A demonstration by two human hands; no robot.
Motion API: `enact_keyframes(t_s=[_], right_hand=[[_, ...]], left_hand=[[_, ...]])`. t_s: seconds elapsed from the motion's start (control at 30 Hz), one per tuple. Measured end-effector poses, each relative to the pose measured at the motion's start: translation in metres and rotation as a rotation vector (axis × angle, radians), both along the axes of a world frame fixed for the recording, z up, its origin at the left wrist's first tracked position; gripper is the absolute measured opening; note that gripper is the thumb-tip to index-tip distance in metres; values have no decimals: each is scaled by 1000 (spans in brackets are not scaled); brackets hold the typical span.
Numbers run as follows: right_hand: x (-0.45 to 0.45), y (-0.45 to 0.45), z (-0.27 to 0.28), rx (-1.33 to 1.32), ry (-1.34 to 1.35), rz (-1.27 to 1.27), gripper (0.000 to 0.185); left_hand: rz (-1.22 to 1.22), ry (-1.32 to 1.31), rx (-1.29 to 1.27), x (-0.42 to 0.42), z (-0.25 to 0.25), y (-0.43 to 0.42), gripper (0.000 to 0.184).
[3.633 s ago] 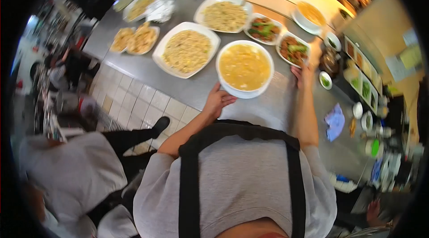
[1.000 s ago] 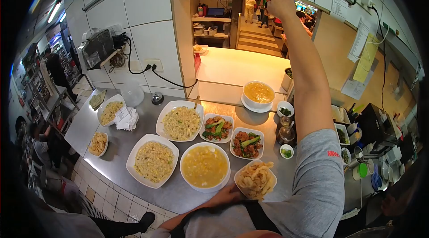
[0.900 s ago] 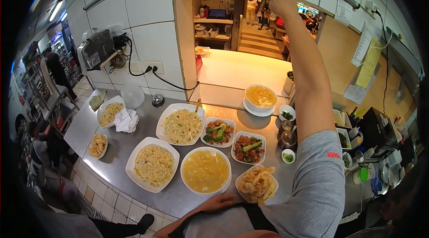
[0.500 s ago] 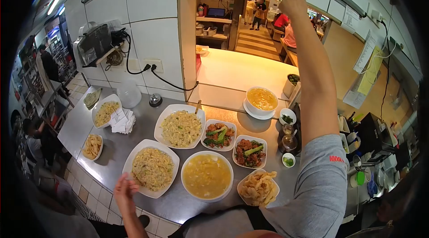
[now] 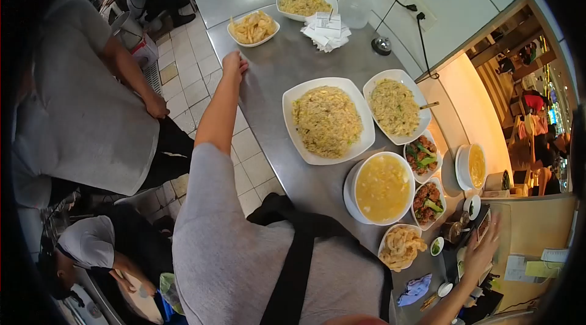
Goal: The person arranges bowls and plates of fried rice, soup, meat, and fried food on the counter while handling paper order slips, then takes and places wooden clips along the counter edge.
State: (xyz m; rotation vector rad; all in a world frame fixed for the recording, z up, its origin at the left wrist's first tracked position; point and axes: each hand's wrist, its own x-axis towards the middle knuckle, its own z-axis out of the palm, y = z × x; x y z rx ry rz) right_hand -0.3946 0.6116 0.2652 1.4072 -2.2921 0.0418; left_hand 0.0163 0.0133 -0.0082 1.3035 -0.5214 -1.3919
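Observation:
My left hand [image 5: 234, 64], fingers curled and no object visible in them, is at the counter's edge, just below a bowl of fried pieces [image 5: 253, 28]. At the lower right, my right hand [image 5: 483, 250] is blurred, its fingers stretched out over the condiment trays. Between them stand a large square plate of fried rice [image 5: 328, 122], a second rice plate [image 5: 395, 107] with a spoon, and a big bowl of yellow soup [image 5: 383, 189]. Two dishes of meat and greens [image 5: 422, 155] [image 5: 428, 203] and another fried-piece bowl [image 5: 401, 247] sit beside the soup.
Paper slips [image 5: 327, 31] lie by a rice bowl [image 5: 304, 3] on the steel counter [image 5: 262, 90], near a bell [image 5: 381, 45]. Another soup bowl [image 5: 475, 166] stands by the serving window. Co-workers [image 5: 91, 96] [image 5: 91, 242] are at the left; a blue cloth [image 5: 415, 290] lies lower right.
The view has swung left and tilted. My right hand has come down from the paper slip on the wall to the condiments. My left hand has moved from beside the large rice plate toward the far fried-piece bowl.

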Motion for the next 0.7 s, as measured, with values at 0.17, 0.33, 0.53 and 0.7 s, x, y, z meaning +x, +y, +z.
enact_keyframes(t_s=[0.17,0.33,0.53,0.7], right_hand=[[39,128,-113,-230,-405,-420,59],[105,236,-221,-563,-804,-827,43],[176,182,-231,-1066,-1405,-893,36],[161,153,-236,-1307,-1663,-647,42]], left_hand=[[-317,-347,-304,-2,-10,-44,33],[-638,-719,-843,21,-69,-109,36],[-427,-99,-290,31,0,-63,34],[-536,-32,-230,38,74,8,41]])
